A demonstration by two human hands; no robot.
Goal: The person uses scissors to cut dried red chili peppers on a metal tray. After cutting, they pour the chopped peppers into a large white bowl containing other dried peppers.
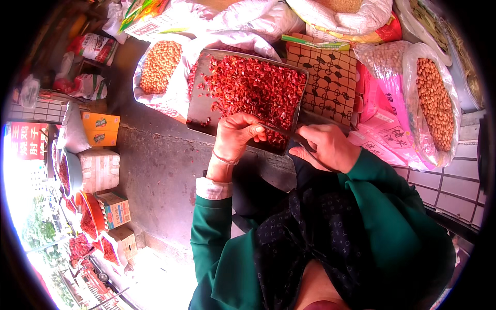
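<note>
A metal tray (201, 77) lies before me, heaped with cut dried red chili pieces (252, 85). Over its near edge, my right hand (323, 145) is closed around the dark handles of a pair of scissors (304, 142), whose blades point left towards my other hand. My left hand (240, 133), with a thin bracelet at the wrist, has thumb and fingers pinched together at the blade tips. What is between those fingers is too small to make out; it may be a piece of chili.
Behind the tray stand sacks of yellow beans (161, 68) and grain (341, 6). A patterned cardboard box (323, 81) adjoins it on the right, with a bag of peanuts (436, 104) beyond. Cartons (100, 130) and a red basin of chili (91, 215) stand left.
</note>
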